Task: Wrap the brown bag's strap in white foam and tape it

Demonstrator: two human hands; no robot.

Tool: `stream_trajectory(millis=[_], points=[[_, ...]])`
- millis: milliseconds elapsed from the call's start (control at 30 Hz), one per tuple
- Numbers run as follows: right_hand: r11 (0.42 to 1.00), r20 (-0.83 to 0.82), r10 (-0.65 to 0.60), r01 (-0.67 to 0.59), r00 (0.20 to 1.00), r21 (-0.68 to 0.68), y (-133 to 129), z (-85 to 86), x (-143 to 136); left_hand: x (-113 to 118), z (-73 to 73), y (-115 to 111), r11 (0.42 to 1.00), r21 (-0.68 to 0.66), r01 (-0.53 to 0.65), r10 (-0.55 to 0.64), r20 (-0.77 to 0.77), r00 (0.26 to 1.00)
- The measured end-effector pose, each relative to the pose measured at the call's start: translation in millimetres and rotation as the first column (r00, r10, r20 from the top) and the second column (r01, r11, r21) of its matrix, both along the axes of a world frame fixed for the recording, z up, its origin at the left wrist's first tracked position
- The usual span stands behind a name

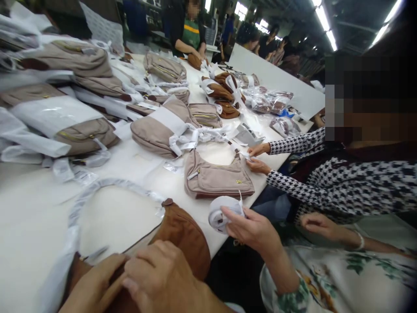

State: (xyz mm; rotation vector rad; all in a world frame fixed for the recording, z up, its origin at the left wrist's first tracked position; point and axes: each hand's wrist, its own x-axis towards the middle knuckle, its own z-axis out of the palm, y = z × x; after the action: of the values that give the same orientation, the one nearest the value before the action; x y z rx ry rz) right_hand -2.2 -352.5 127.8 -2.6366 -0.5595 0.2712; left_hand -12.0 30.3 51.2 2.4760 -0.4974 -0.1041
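A brown suede shoulder bag (185,230) lies at the table's near edge in front of me. Its strap (107,182) is wrapped in white paper and loops away to the left. My left hand (97,282) grips the bag's upper edge near the opening, its fingertips partly hidden. Close beside it, my right hand (163,278) has its fingers bent over the same edge, holding the bag. The two hands nearly touch, and they cover the bag's middle.
A co-worker's hand (254,230) holds a roll of white tape (224,211) just right of the bag. Beyond, another person's hands (259,158) handle a beige bag (218,176). Beige bags (159,126) are heaped at the left, plastic-wrapped ones (267,100) farther back.
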Motion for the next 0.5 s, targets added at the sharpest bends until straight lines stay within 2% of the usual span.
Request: stream_trajectory(millis=[67, 133, 200, 233, 300, 400, 467, 500], points=[[0.998, -0.02, 0.043, -0.044, 0.999, -0.043, 21.8, 25.1, 17.1, -0.3, -2.3, 5.6, 1.0, -0.014, 0.013, -0.015, -0.102, 0.995], [0.969, -0.031, 0.202, -0.204, 0.979, -0.14, 43.7, 44.8, 33.2, 0.2, 0.5, 6.5, 1.0, -0.022, 0.0, -0.004, -0.182, 0.983], [0.901, -0.017, 0.388, -0.383, 0.921, -0.202, 67.0, 47.0, 45.7, 1.3, 6.0, 5.0, 1.0, -0.022, -0.013, 0.008, -0.219, 0.976], [0.862, -0.012, 0.471, -0.463, 0.882, -0.205, 79.4, 40.3, 49.5, 1.9, 8.7, 4.0, 1.0, -0.018, -0.017, 0.012, -0.237, 0.972], [0.814, -0.008, 0.562, -0.554, 0.827, -0.173, 104.1, 15.0, 50.7, 2.7, 12.1, 2.4, 1.0, 0.001, -0.024, 0.023, -0.267, 0.964], [0.832, -0.013, 0.546, -0.544, 0.838, -0.111, 131.4, -28.8, 40.0, 1.9, 7.8, 1.8, 0.999, 0.031, -0.025, 0.033, -0.299, 0.954], [0.841, 0.007, 0.539, -0.538, 0.842, -0.067, 138.1, -47.4, 33.8, -0.1, -1.0, 2.4, 0.998, 0.049, -0.031, 0.045, -0.313, 0.949], [0.823, 0.021, 0.568, -0.567, 0.823, -0.025, 138.0, -52.5, 33.1, -1.2, -6.2, 2.8, 0.997, 0.06, -0.039, 0.057, -0.323, 0.945]])
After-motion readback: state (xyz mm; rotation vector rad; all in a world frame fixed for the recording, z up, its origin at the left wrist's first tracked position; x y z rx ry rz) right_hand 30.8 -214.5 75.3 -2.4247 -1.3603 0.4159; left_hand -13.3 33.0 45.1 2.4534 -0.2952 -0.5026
